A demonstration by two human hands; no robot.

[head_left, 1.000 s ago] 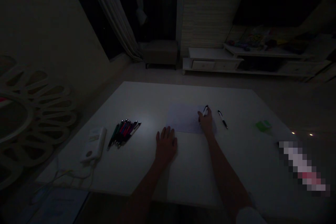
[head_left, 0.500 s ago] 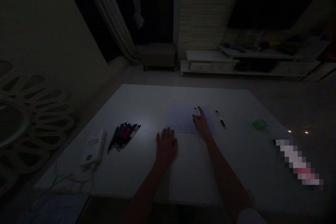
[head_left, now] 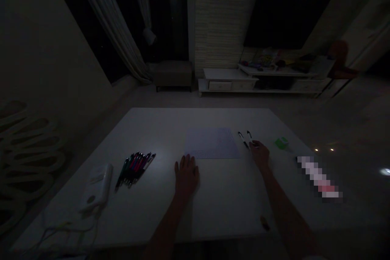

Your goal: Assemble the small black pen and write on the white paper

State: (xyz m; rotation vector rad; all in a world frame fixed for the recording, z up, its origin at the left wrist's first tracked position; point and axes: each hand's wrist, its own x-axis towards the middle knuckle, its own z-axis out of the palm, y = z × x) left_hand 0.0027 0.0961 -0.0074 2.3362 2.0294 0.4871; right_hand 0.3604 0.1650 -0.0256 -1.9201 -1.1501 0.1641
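Note:
In the head view my left hand (head_left: pixel 186 175) lies flat on the white table, fingers spread, its fingertips at the lower left edge of a patterned sheet of paper (head_left: pixel 210 144). To the right of the sheet, my right hand (head_left: pixel 261 155) has its fingers closed on the lower part of a pen (head_left: pixel 249 135). A second black-and-white pen (head_left: pixel 243 140) lies just left of that one, nearly parallel. Left of my left hand is a pile of several pens (head_left: pixel 135 166) in dark, red and purple colours.
A white box-like device (head_left: pixel 97 185) with cables sits at the table's left. On the right are a small green object (head_left: pixel 281 142) and a blurred-out flat item (head_left: pixel 318 176). A small dark object (head_left: pixel 264 222) lies near the front edge. The room is dim.
My right hand has moved right with the pen, off the paper, to beside the other pen. My left hand stays flat by the sheet. The view has shifted to the right.

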